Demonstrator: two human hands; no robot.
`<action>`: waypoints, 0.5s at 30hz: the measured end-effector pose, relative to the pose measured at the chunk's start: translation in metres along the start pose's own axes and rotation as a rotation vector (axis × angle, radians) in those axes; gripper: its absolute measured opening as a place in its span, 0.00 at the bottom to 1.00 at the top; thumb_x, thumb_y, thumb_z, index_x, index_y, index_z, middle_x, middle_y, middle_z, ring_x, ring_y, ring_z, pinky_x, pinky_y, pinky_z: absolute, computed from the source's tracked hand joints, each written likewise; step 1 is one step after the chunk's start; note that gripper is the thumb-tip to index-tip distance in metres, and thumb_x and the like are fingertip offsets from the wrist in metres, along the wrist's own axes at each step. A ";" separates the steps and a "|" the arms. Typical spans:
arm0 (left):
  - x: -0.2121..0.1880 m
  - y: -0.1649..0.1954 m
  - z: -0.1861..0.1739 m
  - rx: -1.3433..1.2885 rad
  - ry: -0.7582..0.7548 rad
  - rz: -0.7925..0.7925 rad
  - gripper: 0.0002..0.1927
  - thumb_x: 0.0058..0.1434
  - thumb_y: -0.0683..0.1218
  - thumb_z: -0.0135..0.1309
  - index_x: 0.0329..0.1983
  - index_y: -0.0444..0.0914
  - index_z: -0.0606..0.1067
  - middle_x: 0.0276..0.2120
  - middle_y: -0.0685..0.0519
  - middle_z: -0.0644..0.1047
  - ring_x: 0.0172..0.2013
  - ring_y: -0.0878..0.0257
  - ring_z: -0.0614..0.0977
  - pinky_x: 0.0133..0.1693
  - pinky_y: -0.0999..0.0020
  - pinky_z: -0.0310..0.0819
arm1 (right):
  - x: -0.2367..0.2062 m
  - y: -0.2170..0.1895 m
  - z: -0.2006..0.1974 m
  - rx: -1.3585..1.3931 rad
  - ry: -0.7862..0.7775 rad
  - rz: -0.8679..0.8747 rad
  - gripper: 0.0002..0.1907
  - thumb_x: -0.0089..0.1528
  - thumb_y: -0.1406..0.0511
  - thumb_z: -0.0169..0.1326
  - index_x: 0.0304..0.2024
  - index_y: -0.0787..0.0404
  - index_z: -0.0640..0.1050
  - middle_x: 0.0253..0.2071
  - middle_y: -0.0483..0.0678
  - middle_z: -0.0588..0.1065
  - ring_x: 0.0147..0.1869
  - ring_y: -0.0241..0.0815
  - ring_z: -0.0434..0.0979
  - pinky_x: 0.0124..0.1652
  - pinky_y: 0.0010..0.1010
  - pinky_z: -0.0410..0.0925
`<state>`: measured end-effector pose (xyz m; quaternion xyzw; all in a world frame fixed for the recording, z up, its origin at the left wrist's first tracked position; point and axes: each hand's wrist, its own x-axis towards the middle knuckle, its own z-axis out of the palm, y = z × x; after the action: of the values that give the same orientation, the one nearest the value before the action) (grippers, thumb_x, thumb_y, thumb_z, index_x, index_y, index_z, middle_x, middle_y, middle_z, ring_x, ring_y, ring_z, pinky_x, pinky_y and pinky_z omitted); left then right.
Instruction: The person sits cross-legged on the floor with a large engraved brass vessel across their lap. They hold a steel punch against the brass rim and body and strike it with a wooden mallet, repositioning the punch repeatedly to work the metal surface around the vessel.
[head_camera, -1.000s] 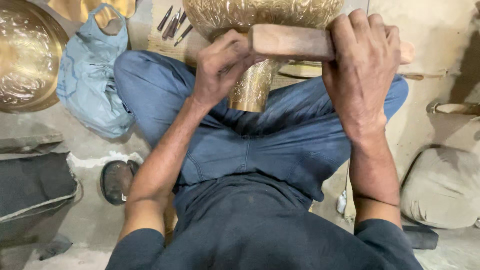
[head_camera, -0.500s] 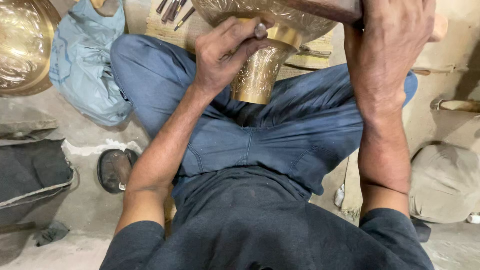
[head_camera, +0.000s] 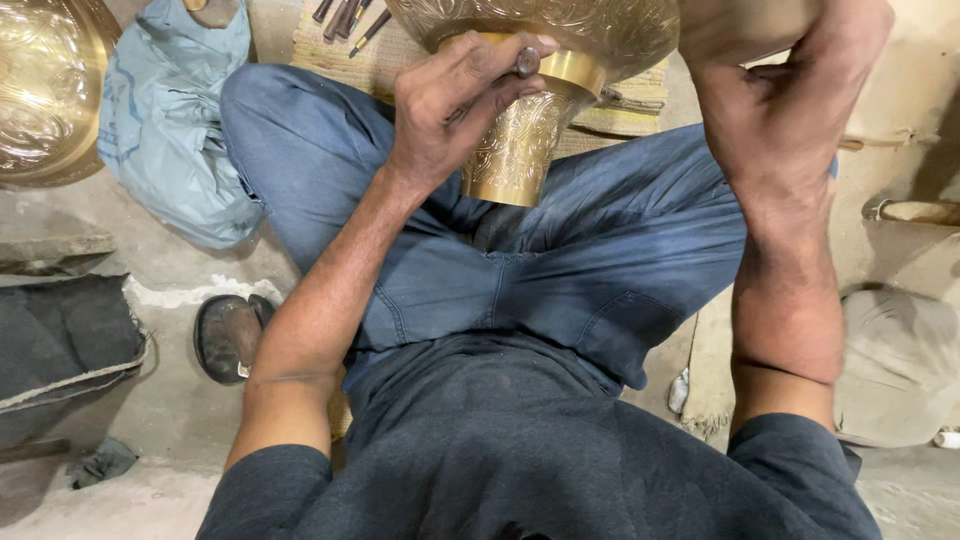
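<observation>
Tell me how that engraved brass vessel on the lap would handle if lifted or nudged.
The brass vessel looks rigid, and probably heavy for its size, being metal. Its wide bowl flares over a narrow foot, so it likely tips easily; the left hand steadies it near the neck. The polished surface may be slippery, though the engraving could give some grip.

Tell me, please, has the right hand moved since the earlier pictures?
Yes. The right hand has risen toward the top edge of the view, measured against the brass vessel: earlier it lay level with the stem; now it sits beside the bowl.
</observation>
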<state>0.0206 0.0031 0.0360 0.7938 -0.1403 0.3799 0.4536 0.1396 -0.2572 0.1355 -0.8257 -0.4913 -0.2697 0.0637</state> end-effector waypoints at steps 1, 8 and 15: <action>0.000 0.000 0.000 0.024 -0.001 0.002 0.20 0.66 0.34 0.67 0.59 0.36 0.76 0.45 0.50 0.81 0.44 0.58 0.85 0.46 0.65 0.83 | 0.000 0.001 0.000 0.014 -0.011 -0.014 0.22 0.56 0.74 0.60 0.53 0.61 0.74 0.50 0.55 0.70 0.56 0.56 0.68 0.58 0.46 0.61; 0.000 -0.001 0.000 0.004 0.008 -0.032 0.18 0.67 0.37 0.68 0.57 0.35 0.76 0.44 0.49 0.81 0.44 0.57 0.86 0.45 0.64 0.82 | 0.003 0.003 0.004 0.287 0.090 -0.009 0.26 0.60 0.76 0.59 0.60 0.66 0.68 0.53 0.58 0.68 0.57 0.56 0.67 0.57 0.41 0.62; 0.002 -0.001 -0.001 -0.020 0.027 0.018 0.18 0.68 0.38 0.69 0.58 0.33 0.76 0.45 0.52 0.82 0.43 0.60 0.86 0.45 0.67 0.84 | 0.010 -0.008 -0.004 0.352 -0.120 0.330 0.17 0.65 0.67 0.63 0.54 0.58 0.73 0.44 0.52 0.71 0.47 0.53 0.70 0.45 0.42 0.63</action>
<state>0.0222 0.0048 0.0370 0.7827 -0.1451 0.3932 0.4602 0.1351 -0.2468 0.1433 -0.8856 -0.3920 -0.1162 0.2203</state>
